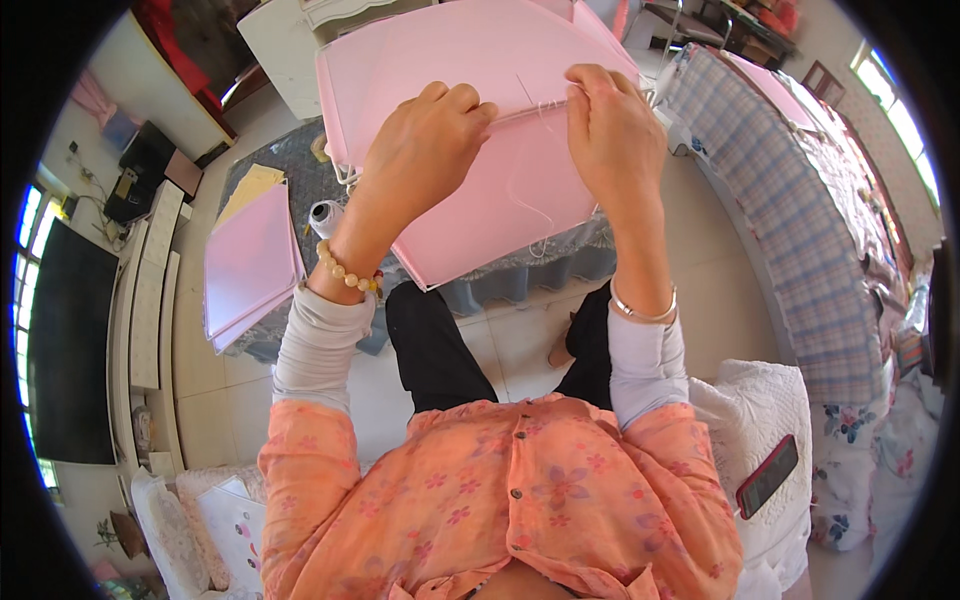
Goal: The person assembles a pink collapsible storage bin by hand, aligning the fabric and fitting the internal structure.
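Observation:
My left hand (pixel 430 140) is closed, its fingertips pinching the whitish edge that crosses the pink sheets. At the other end of that edge, my right hand (pixel 615 130) is closed too, with thumb and fingers pressed together. The near pink sheet (pixel 500 210) slopes down toward my knees; the far pink sheet (pixel 430 60) lies beyond the edge. Beside my right fingers, white thread (pixel 540 205) bunches in small loops and trails down over the near sheet. A thin dark needle-like sliver (pixel 524 88) shows between the hands. What exactly lies inside each pinch is hidden.
Under the sheets is a table with a grey-blue cloth (pixel 290 150). A spool of white thread (pixel 325 217) stands left of my forearm, near more pink sheets (pixel 250 260). A phone (pixel 767 477) lies on white quilted fabric to the right. A plaid-covered piece of furniture (pixel 770 220) stands at right.

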`<action>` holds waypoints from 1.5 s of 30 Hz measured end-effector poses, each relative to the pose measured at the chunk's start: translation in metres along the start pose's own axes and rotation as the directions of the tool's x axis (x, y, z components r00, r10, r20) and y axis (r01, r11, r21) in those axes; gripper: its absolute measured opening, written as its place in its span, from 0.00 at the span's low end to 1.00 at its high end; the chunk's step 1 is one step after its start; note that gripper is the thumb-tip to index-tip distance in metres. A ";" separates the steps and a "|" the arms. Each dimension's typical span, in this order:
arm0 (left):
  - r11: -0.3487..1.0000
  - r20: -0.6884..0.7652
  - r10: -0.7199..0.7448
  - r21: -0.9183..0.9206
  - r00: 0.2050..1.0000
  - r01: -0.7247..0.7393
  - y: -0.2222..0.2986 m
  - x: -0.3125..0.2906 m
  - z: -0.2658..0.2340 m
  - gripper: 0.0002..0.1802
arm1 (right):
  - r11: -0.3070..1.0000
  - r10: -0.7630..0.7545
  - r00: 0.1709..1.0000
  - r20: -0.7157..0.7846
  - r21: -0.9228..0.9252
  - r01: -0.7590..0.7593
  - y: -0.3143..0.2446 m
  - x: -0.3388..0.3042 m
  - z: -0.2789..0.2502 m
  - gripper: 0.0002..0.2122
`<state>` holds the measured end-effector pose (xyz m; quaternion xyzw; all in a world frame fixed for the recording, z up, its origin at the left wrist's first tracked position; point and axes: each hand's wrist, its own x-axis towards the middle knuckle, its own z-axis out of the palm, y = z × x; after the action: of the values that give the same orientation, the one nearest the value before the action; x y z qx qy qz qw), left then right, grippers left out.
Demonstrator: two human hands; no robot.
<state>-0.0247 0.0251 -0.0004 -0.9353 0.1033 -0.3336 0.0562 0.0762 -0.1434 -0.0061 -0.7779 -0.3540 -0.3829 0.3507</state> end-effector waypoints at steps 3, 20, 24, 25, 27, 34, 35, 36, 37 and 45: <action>1.000 0.004 -0.006 0.010 1.000 0.006 0.001 0.001 -0.002 0.12 | 0.966 -0.254 0.955 0.154 -0.013 0.259 0.010 0.016 0.014 0.07; 0.999 -0.033 0.016 0.031 0.999 -0.015 -0.003 -0.004 0.000 0.12 | 0.960 0.071 0.984 0.161 0.257 -0.111 0.020 -0.024 0.016 0.06; 1.000 -0.032 0.014 0.010 0.999 -0.013 0.000 -0.002 -0.001 0.12 | 0.940 0.012 0.978 0.208 0.331 -0.082 0.020 -0.049 0.025 0.07; 1.000 -0.030 0.012 0.005 0.999 -0.012 0.001 -0.001 -0.001 0.12 | 0.934 0.004 0.975 0.222 0.348 -0.083 0.021 -0.052 0.028 0.07; 1.000 -0.029 0.009 -0.002 1.000 -0.009 0.002 -0.001 -0.002 0.12 | 0.915 0.015 0.977 0.213 0.391 -0.099 0.022 -0.057 0.033 0.06; 1.000 -0.034 0.014 0.000 0.999 -0.014 0.001 -0.002 -0.003 0.13 | 0.898 0.076 0.971 0.228 0.406 -0.166 0.020 -0.060 0.043 0.04; 1.000 -0.040 0.018 0.001 0.999 -0.018 0.001 -0.002 -0.003 0.13 | 0.895 0.082 0.971 0.225 0.411 -0.171 0.019 -0.060 0.044 0.04; 1.000 -0.039 0.016 -0.003 0.999 -0.016 0.001 -0.002 -0.003 0.13 | 0.892 0.087 0.971 0.221 0.418 -0.175 0.018 -0.060 0.044 0.04; 1.000 -0.037 0.014 -0.007 0.999 -0.014 0.001 -0.002 -0.003 0.13 | 0.888 0.092 0.972 0.217 0.424 -0.179 0.017 -0.060 0.045 0.04; 1.000 -0.023 0.008 -0.017 1.000 -0.009 0.001 -0.002 -0.003 0.13 | 0.871 0.155 0.963 0.218 0.430 -0.238 0.011 -0.061 0.047 0.04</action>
<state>-0.0285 0.0243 0.0009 -0.9314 0.1108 -0.3433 0.0484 0.0739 -0.1274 -0.0821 -0.7378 -0.3817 -0.1817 0.5263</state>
